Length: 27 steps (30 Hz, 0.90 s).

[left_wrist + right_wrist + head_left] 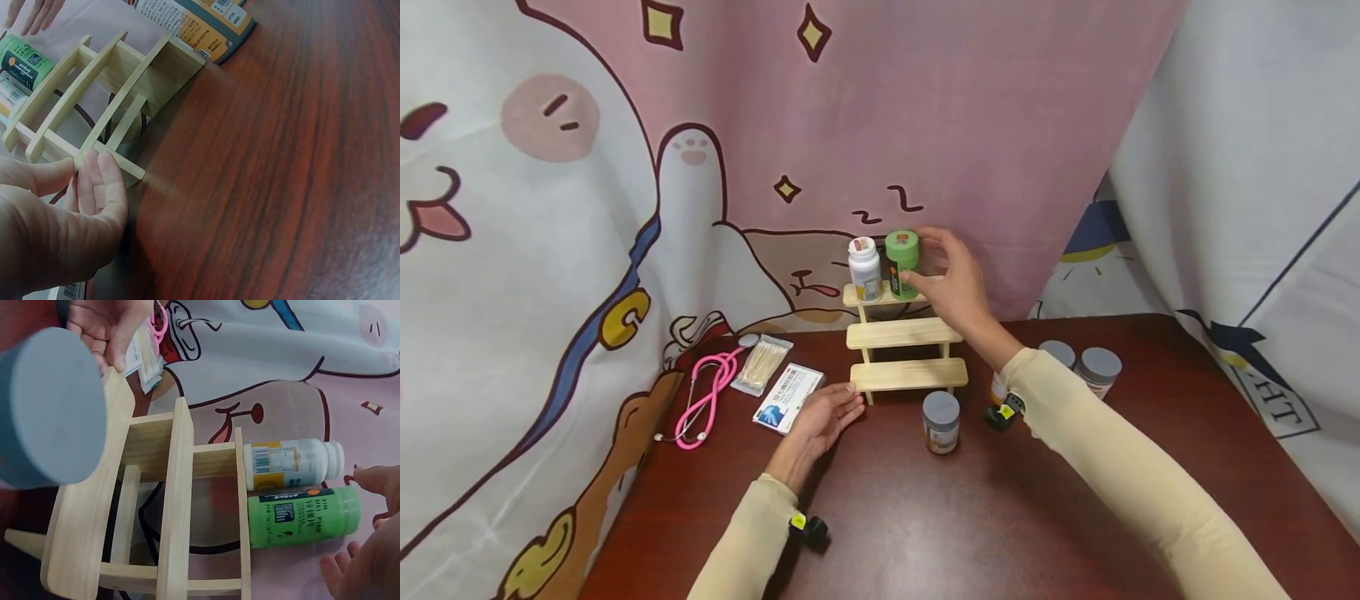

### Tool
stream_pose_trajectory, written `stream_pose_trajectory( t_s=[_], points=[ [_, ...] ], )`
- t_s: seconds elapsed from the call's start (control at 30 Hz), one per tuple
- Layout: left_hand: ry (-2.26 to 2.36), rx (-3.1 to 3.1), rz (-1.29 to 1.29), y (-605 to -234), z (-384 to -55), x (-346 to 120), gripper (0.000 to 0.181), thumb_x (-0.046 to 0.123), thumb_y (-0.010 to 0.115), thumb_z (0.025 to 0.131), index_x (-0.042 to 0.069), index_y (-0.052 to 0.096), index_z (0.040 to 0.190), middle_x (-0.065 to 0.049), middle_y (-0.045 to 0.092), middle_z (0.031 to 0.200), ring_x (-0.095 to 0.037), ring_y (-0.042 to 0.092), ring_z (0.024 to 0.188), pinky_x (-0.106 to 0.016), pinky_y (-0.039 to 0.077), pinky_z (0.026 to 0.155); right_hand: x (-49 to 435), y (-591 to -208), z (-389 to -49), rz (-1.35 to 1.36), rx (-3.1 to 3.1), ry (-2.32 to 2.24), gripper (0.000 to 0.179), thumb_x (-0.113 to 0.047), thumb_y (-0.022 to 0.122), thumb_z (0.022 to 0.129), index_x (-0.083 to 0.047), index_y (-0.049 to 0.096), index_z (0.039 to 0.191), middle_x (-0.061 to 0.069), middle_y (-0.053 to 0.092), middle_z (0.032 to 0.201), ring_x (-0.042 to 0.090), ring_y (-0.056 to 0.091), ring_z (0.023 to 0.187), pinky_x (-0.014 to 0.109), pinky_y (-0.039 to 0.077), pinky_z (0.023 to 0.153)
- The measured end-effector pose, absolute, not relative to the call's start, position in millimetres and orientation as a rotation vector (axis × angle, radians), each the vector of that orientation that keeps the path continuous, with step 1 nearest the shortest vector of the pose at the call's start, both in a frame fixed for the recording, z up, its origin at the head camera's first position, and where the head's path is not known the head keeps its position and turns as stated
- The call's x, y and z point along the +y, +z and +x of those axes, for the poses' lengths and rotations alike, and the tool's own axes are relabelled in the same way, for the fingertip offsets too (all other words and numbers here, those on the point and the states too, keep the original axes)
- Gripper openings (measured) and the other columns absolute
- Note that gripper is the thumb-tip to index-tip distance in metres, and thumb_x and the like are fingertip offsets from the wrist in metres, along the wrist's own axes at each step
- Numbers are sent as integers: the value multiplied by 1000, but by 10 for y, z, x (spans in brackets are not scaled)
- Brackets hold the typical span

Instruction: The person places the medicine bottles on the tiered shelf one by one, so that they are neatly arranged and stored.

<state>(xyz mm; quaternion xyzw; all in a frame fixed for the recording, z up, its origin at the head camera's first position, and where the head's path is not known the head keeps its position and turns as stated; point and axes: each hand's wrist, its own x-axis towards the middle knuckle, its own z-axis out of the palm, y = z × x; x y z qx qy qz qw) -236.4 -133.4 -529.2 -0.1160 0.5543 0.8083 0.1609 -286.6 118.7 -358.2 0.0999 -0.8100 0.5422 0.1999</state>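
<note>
A small three-step wooden shelf (907, 333) stands on the table. My left hand (829, 414) pinches the left end of its lowest step, thumb and fingertips on the wood in the left wrist view. On the top step a white bottle (290, 464) and a green bottle (306, 515) stand upright side by side. My right hand (953, 279) is at the green bottle, thumb and fingers spread around it. The right wrist view shows a gap between that hand and the green bottle. A grey-lidded jar (942, 422) stands in front of the shelf's right side.
More grey-lidded jars (1099, 372) stand to the right, partly behind my right forearm. Left of the shelf lie a white box (788, 397), a pack of cotton swabs (762, 365) and a pink stethoscope (722, 375). A printed cloth (1000, 125) hangs behind the table.
</note>
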Motion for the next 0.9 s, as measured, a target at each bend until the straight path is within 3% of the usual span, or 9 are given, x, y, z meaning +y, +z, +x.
stream_pose_trajectory(
  t_s=[0.4, 0.9],
  points=[
    [2298, 1596, -327, -5318, -2332, -1359, 16, 3, 58, 106, -2, 60, 121, -3, 70, 95, -16, 71, 90, -26, 66, 85, 1338, -3704, -2373, 344, -2371, 1671, 66, -22, 83, 93, -14, 51, 150, 14, 57, 152, 29, 52, 144, 56, 50, 116],
    [2303, 1584, -294, -5292, -2340, -1349, 10, 1, 56, 106, 1, 61, 114, -3, 70, 95, -14, 71, 87, -25, 66, 84, 1505, -4194, -1855, 405, -2478, 1881, 55, -19, 80, 95, -14, 57, 145, 13, 60, 149, 31, 55, 142, 59, 47, 118]
  ],
)
